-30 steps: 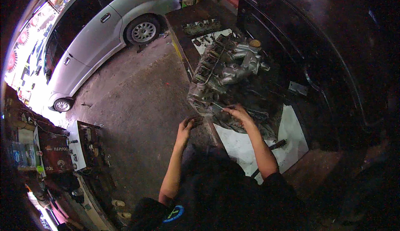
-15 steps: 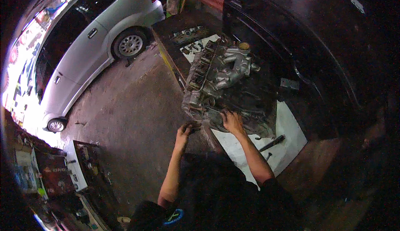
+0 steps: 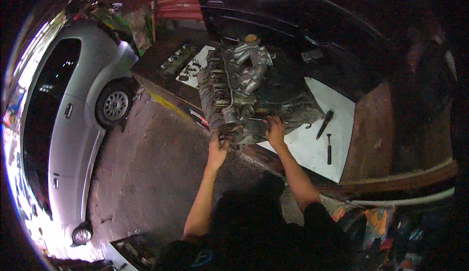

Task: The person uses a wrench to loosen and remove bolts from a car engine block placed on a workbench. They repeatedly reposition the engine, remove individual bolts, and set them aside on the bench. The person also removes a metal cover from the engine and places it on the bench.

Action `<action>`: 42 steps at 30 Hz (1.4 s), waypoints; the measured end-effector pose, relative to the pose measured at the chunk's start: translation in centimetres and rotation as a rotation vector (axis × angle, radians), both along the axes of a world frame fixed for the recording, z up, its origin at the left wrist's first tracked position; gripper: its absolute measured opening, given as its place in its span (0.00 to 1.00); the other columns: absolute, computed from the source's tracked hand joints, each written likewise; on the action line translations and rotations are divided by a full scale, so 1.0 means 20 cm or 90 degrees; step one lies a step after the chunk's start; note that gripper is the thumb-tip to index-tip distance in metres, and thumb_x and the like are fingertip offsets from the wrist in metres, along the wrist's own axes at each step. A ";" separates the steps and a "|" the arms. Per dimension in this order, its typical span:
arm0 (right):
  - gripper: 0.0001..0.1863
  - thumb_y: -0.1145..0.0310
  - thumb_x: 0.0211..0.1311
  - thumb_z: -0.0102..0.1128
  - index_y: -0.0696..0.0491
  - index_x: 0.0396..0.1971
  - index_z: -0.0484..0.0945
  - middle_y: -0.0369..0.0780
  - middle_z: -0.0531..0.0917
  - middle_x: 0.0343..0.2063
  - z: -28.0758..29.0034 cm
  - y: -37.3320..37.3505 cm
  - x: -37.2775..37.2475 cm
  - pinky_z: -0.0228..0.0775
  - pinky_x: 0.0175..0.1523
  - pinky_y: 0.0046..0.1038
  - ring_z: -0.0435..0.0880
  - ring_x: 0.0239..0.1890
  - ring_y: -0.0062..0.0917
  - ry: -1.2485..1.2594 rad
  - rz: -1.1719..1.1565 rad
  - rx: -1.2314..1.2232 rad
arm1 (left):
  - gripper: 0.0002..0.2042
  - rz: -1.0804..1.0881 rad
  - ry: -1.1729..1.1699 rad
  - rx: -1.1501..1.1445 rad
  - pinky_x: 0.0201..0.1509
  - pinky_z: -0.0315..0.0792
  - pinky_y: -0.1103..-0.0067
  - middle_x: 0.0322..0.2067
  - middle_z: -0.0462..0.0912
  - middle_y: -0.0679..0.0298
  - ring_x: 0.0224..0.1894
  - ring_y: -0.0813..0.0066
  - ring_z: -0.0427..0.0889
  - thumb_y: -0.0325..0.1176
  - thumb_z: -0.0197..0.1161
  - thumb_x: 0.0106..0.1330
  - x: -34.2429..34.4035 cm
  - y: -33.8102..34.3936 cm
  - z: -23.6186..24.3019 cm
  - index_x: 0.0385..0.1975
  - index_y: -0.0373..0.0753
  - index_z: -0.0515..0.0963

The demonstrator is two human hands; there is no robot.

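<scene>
While you lean in over the tbl (image 3: 154,73), your R hand (image 3: 275,130) has its fingers pinched on a thin metal rod (image 3: 257,119), right up against the near end of the engine (image 3: 227,100). Your L hand (image 3: 218,149) is at the engine's near L corner, fingers curled; can't tell if they're gripping or just touching. Engine's lying on the tbl in front of you, silver pipes (image 3: 254,70) on its far R side. Out R, white sheet (image 3: 334,100) partly under it, w/ a dark brush (image 3: 324,123) & a dark-handled tool (image 3: 329,153) lying near each other. Far L, 2nd white sheet (image 3: 190,70) w/ small dark bits, long metal part (image 3: 174,60) just beside. Silver car (image 3: 75,139) parked on your L.
</scene>
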State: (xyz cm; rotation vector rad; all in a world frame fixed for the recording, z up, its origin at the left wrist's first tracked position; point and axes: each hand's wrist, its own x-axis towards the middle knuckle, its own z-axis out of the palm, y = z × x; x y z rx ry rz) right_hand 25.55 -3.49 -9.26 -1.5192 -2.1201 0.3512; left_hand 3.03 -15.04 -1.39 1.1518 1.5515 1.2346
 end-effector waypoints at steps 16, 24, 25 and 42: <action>0.14 0.64 0.56 0.49 0.51 0.42 0.74 0.47 0.73 0.41 0.07 -0.14 -0.10 0.57 0.54 0.46 0.70 0.45 0.42 -0.070 -0.145 0.162 | 0.26 -0.142 0.372 0.259 0.57 0.59 0.69 0.53 0.62 0.47 0.56 0.50 0.62 0.27 0.55 0.55 -0.17 0.06 -0.02 0.55 0.35 0.59; 0.20 0.70 0.48 0.54 0.56 0.45 0.71 0.49 0.73 0.41 0.23 -0.06 -0.06 0.63 0.51 0.40 0.72 0.45 0.39 -0.229 -0.051 0.123 | 0.26 -0.115 0.249 0.251 0.55 0.61 0.68 0.51 0.62 0.46 0.55 0.50 0.62 0.25 0.57 0.50 -0.10 0.04 0.08 0.52 0.31 0.60; 0.21 0.71 0.47 0.55 0.55 0.45 0.71 0.49 0.73 0.41 0.21 -0.04 -0.04 0.64 0.50 0.39 0.72 0.45 0.39 -0.268 -0.037 0.130 | 0.28 -0.086 0.284 0.239 0.55 0.61 0.68 0.52 0.61 0.45 0.55 0.49 0.62 0.26 0.58 0.48 -0.08 0.05 0.07 0.52 0.31 0.60; 0.35 0.35 0.44 0.53 0.59 0.18 0.76 0.50 0.77 0.24 0.37 0.34 0.16 0.69 0.37 0.36 0.76 0.28 0.44 -0.053 0.228 -0.164 | 0.40 0.397 0.329 0.130 0.59 0.54 0.61 0.55 0.50 0.38 0.58 0.39 0.52 0.23 0.68 0.37 0.39 0.35 -0.02 0.55 0.41 0.57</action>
